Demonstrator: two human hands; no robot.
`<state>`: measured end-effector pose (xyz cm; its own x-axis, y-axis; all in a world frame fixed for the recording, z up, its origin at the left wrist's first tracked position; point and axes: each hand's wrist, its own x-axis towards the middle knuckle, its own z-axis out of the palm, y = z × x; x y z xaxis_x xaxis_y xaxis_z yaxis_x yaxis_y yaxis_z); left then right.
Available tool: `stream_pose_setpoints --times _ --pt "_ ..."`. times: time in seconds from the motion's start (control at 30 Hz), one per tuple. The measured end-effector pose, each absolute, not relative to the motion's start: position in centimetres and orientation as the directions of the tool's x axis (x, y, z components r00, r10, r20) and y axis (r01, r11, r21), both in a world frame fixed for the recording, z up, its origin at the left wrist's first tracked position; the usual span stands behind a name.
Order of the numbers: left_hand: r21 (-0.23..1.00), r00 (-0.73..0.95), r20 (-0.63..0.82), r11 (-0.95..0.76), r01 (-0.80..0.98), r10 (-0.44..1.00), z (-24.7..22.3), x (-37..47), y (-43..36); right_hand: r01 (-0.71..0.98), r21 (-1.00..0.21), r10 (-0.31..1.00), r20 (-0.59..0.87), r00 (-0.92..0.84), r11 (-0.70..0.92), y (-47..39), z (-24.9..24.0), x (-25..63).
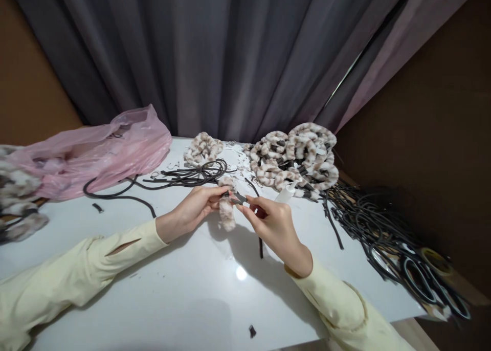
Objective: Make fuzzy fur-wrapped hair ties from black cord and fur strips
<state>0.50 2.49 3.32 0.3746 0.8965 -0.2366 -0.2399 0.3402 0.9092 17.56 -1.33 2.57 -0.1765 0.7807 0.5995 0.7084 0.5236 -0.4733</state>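
My left hand [196, 206] is closed on a fluffy white-and-brown strip [227, 215], which hangs below the fingers over the table. A dark piece sits on the strip at the fingertips. My right hand [274, 223] pinches a small dark grey piece [239, 198] between thumb and index finger, right beside the left fingertips. Whether the two dark pieces are joined is too small to tell. A thin black cord [261, 247] lies on the table below the right hand, partly covered by it.
On the white table [184, 300] lie a pink plastic bag [141, 141], coiled black cords [192, 175], a fluffy ring [205, 147], a fluffy pile [310, 146], a white bottle [286, 193] and a small dark scrap [252, 331]. Many black cords [368, 218] crowd the right edge.
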Motion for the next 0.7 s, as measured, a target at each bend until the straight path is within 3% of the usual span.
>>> stream_pose_setpoints --times 0.5,0.7 --pt "0.877 0.356 -0.323 0.419 -0.236 0.877 2.3 0.7 2.6 0.741 -0.387 0.763 0.594 -0.256 0.549 -1.2 1.8 17.0" --pt "0.891 0.378 -0.283 0.387 -0.236 0.882 2.2 0.6 2.8 0.743 -0.376 0.746 0.620 -0.241 0.553 -1.6 2.5 17.2"
